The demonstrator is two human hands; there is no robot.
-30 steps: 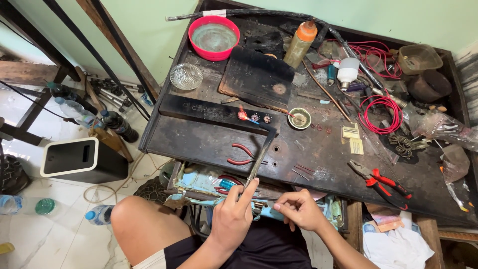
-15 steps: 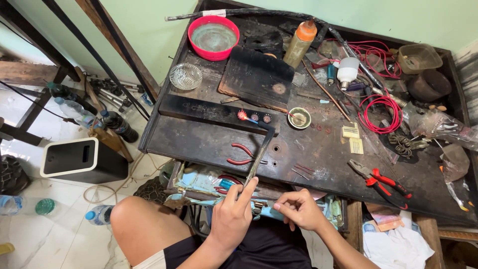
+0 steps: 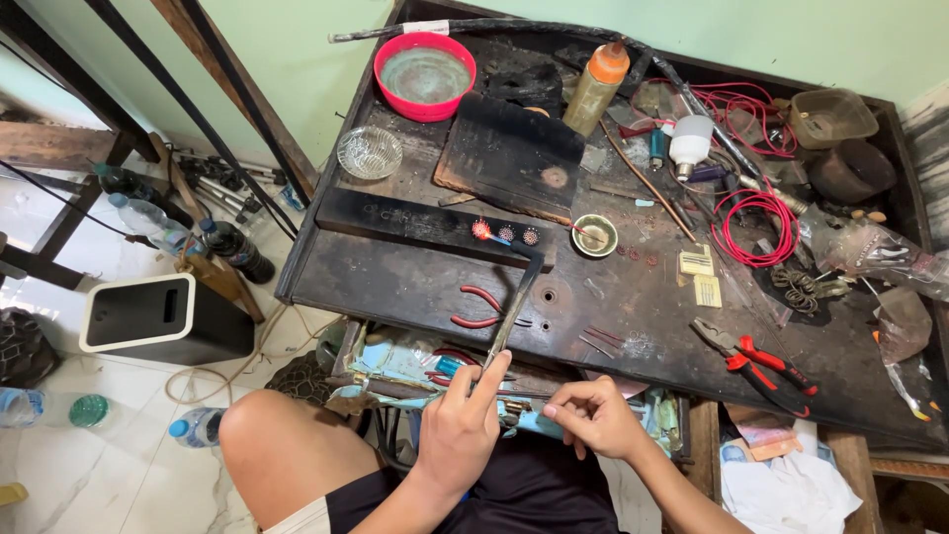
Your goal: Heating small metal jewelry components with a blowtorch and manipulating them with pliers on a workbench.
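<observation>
Hard to make out what the right hand (image 3: 596, 415) pinches between curled fingertips, too small to tell, near the desk's near edge; hidden below the desk edge, a cluttered drawer (image 3: 415, 371) of blue and red odds. Left hand (image 3: 467, 425) closed around the near end of a long dark bent rod (image 3: 514, 307), index finger stretched along it, the rod running far-ward across the desk to a glowing red tip (image 3: 482, 229) at a row of three small round pieces (image 3: 506, 233) on a black bar (image 3: 415, 222). Cut off at the right: crumpled clear plastic (image 3: 880, 252) and a dark pot (image 3: 850, 170). Dark, stained, scorched desk (image 3: 395, 282) against a pale green wall (image 3: 297, 59), white tiled floor (image 3: 59, 465) at left with a black-and-white box (image 3: 163, 321) and several plastic bottles. Counted on the desk: one red bowl (image 3: 425, 74), one glass dish (image 3: 369, 151), one orange-capped bottle (image 3: 598, 87), one small green cup (image 3: 594, 235), one charred block (image 3: 514, 153), two red wire coils (image 3: 756, 225), two red-handled pliers (image 3: 761, 361) and (image 3: 479, 307), two yellow tags (image 3: 700, 275).
</observation>
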